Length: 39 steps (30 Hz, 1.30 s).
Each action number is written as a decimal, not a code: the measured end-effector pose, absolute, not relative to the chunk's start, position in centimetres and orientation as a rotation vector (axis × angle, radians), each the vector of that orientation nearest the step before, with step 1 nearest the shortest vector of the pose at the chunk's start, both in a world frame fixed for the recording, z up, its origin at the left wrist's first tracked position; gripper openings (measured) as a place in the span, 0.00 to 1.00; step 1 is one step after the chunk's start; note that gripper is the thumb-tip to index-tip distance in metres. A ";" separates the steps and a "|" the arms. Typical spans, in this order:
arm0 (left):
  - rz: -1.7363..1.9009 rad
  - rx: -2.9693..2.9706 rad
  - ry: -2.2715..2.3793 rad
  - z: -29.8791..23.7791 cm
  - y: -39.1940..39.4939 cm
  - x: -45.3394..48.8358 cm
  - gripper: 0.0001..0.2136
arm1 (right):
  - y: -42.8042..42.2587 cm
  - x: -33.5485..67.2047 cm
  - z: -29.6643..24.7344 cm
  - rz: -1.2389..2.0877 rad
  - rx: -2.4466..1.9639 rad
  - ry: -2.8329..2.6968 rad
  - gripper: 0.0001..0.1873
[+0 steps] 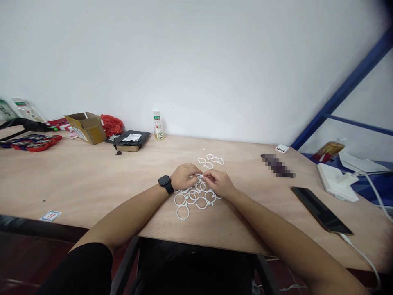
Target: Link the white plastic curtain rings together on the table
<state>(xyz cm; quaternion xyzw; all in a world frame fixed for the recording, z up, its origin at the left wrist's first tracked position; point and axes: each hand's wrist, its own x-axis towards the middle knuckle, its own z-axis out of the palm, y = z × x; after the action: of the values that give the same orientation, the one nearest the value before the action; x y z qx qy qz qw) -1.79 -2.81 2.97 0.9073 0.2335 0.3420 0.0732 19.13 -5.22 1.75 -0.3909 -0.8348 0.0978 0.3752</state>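
Both hands meet over a pile of white plastic rings (183,212) on the wooden table. My left hand (185,176), with a black watch on the wrist, pinches one side of a white ring (199,175). On the other side, my right hand (218,182) grips the same ring between thumb and fingertips. Fingers hide much of this ring, so I cannot tell whether it is undone. The loose rings beneath have small tabs and overlap each other. Beyond my hands lies a smaller group of white rings (208,165).
A clear bottle (158,126) stands by the wall, left of it a black parcel (132,138) and an open cardboard box (89,128). A phone (321,209) on a white cable and a white charger block (336,182) lie at right. The table's front edge is close to me.
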 end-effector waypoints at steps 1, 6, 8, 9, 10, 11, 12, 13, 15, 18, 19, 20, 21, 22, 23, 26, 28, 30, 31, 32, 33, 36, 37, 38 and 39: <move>1.045 2.727 0.705 2.9 -2.8 -1.8 0.14 | -5.2 19.2 1.7 0.254 -1.002 -2.137 0.09; 1.113 2.725 0.748 2.8 -2.8 -1.8 0.14 | -5.1 19.4 1.8 0.247 -0.981 -2.171 0.10; 1.110 2.731 0.749 2.8 -2.9 -1.8 0.14 | -5.1 19.4 1.9 0.221 -0.985 -2.176 0.10; 1.109 2.736 0.743 2.8 -2.8 -1.8 0.14 | -5.1 19.3 2.0 0.212 -0.988 -2.175 0.10; 1.108 2.742 0.731 2.8 -2.8 -1.8 0.14 | -5.1 19.3 2.0 0.209 -0.993 -2.174 0.10; 1.105 2.747 0.718 2.8 -2.8 -1.8 0.14 | -5.1 19.3 2.1 0.206 -0.997 -2.171 0.10; 1.100 2.750 0.707 2.8 -2.8 -1.8 0.14 | -5.2 19.3 2.1 0.204 -1.000 -2.169 0.10; 1.096 2.752 0.700 2.7 -2.8 -1.8 0.14 | -5.2 19.2 2.2 0.200 -1.002 -2.169 0.10; 1.097 2.749 0.694 2.7 -2.7 -1.8 0.15 | -5.2 19.2 2.1 0.195 -1.000 -2.173 0.10; 1.113 2.745 0.683 2.7 -2.7 -1.8 0.14 | -5.1 19.3 2.1 0.191 -0.990 -2.181 0.10; 1.112 2.744 0.678 2.7 -2.7 -1.8 0.14 | -5.1 19.3 2.1 0.189 -0.989 -2.181 0.10; 1.103 2.743 0.676 2.7 -2.7 -1.8 0.14 | -5.1 19.3 2.0 0.186 -0.992 -2.180 0.10; 1.092 2.742 0.676 2.8 -2.7 -1.8 0.15 | -5.1 19.3 2.0 0.183 -0.997 -2.180 0.10; 1.080 2.740 0.677 2.8 -2.7 -1.9 0.15 | -5.1 19.3 2.0 0.182 -1.001 -2.179 0.10; 1.072 2.740 0.678 2.8 -2.8 -1.9 0.15 | -5.1 19.3 2.0 0.181 -1.004 -2.179 0.10; 1.074 2.740 0.674 2.8 -2.8 -1.9 0.16 | -5.0 19.4 1.9 0.173 -1.003 -2.176 0.10; 1.077 2.737 0.671 2.8 -2.8 -1.9 0.16 | -4.9 19.5 1.7 0.167 -1.010 -2.176 0.10; 1.082 2.730 0.659 2.9 -2.8 -1.9 0.16 | -4.8 19.5 1.6 0.170 -1.024 -2.178 0.09; 1.088 2.727 0.652 2.9 -2.8 -1.9 0.16 | -4.8 19.6 1.5 0.176 -1.029 -2.181 0.09; 1.093 2.725 0.646 3.0 -2.9 -1.9 0.16 | -4.7 19.6 1.5 0.181 -1.032 -2.183 0.09; 1.097 2.727 0.643 3.0 -2.9 -1.9 0.16 | -4.7 19.6 1.5 0.183 -1.032 -2.185 0.09; 1.091 2.738 0.656 3.1 -3.0 -1.9 0.15 | -4.7 19.6 1.6 0.180 -1.020 -2.181 0.09; 1.088 2.737 0.661 3.1 -3.0 -1.9 0.15 | -4.7 19.6 1.6 0.180 -1.016 -2.178 0.09; 1.084 2.735 0.663 3.0 -3.0 -1.9 0.15 | -4.7 19.6 1.6 0.182 -1.013 -2.175 0.09; 1.081 2.731 0.665 3.0 -2.9 -1.9 0.15 | -4.7 19.6 1.6 0.186 -1.011 -2.173 0.09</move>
<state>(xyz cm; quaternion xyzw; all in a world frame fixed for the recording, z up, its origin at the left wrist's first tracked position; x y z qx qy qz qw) -1.86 -2.93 2.95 0.9050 0.2202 0.3582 0.0648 19.59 -4.71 1.65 -0.3923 -0.8432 0.0723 0.3603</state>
